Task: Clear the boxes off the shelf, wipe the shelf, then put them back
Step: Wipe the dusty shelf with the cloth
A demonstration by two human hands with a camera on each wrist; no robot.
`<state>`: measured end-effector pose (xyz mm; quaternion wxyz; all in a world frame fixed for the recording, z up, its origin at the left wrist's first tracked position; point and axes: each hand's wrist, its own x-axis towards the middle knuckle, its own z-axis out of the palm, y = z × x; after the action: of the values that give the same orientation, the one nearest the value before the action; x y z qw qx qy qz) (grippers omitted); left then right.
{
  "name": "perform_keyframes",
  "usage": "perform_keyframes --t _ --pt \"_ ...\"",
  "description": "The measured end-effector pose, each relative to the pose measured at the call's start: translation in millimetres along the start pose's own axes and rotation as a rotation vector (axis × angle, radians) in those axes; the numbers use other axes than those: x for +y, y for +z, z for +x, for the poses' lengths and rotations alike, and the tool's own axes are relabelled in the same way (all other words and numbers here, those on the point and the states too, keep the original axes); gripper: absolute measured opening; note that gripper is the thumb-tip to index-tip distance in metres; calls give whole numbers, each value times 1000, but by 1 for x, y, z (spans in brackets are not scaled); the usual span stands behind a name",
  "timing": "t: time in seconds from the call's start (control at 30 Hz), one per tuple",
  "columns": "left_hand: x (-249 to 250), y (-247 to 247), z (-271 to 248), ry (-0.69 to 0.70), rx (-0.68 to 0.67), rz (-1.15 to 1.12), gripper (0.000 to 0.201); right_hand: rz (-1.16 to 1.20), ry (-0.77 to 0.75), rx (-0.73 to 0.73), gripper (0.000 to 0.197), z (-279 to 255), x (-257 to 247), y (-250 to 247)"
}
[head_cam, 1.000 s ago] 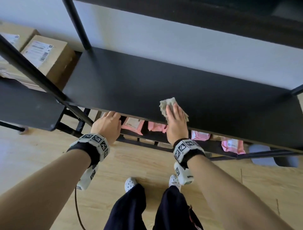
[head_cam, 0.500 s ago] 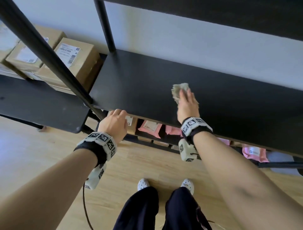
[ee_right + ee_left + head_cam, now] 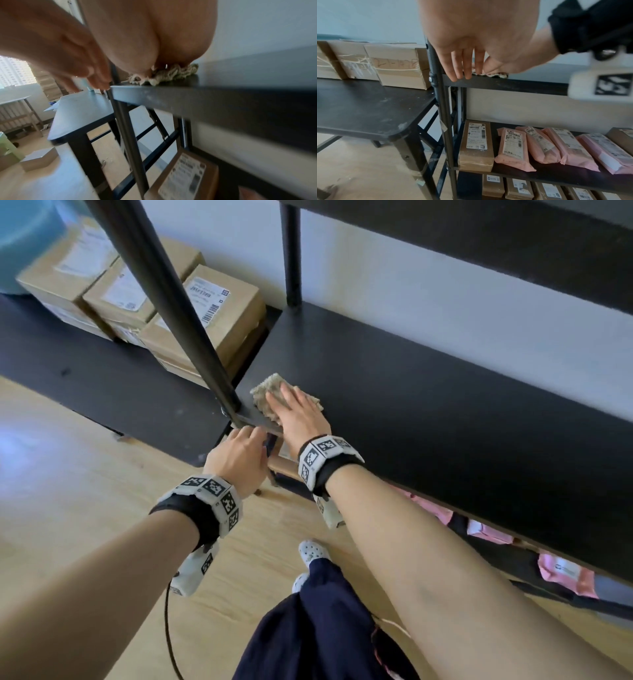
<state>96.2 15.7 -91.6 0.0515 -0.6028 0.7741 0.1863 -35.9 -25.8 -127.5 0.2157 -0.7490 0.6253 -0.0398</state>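
The black shelf (image 3: 445,412) is bare. A beige knitted cloth (image 3: 269,388) lies at its front left corner, and my right hand (image 3: 294,409) presses flat on it with straight fingers. The right wrist view shows the cloth (image 3: 173,75) bunched under the palm at the shelf edge. My left hand (image 3: 245,441) rests its fingertips (image 3: 462,73) on the shelf's front edge beside the corner post and holds nothing. Several cardboard boxes (image 3: 209,316) with shipping labels stand on the low black table (image 3: 102,378) to the left; the left wrist view shows the boxes (image 3: 397,65) too.
A black upright post (image 3: 164,296) rises at the shelf's left front corner, and another shelf board (image 3: 479,237) hangs above. The lower shelf carries pink parcels (image 3: 539,146) and a brown box (image 3: 476,146). Below me are a wooden floor (image 3: 85,491) and my feet.
My right hand has swept the cloth leftward along the shelf to its front left corner. My left hand has shifted along the front edge to beside the post.
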Motion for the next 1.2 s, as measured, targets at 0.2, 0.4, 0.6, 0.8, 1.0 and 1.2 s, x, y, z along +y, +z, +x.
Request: perform_keyframes --t 0.2,0.4,0.6,0.8,1.0,1.2 --pt "-27 1 0 -103 -42 46 30 -2 -62 -37 72 16 -6 -3" --pt "-29 6 -1 -96 -9 11 28 -9 -73 -13 67 -10 -13 6" --pt "-35 11 -5 -124 9 -15 29 -28 -42 -110 63 48 -30 -5" --pt "-37 9 -11 -162 4 -47 27 95 -87 -46 68 -13 -17 4" --pt "-20 1 -3 -107 26 -33 26 74 -92 -40 76 -26 -3 4" --pt "-23 -3 -3 -110 12 0 29 77 247 59 73 -8 61 -21"
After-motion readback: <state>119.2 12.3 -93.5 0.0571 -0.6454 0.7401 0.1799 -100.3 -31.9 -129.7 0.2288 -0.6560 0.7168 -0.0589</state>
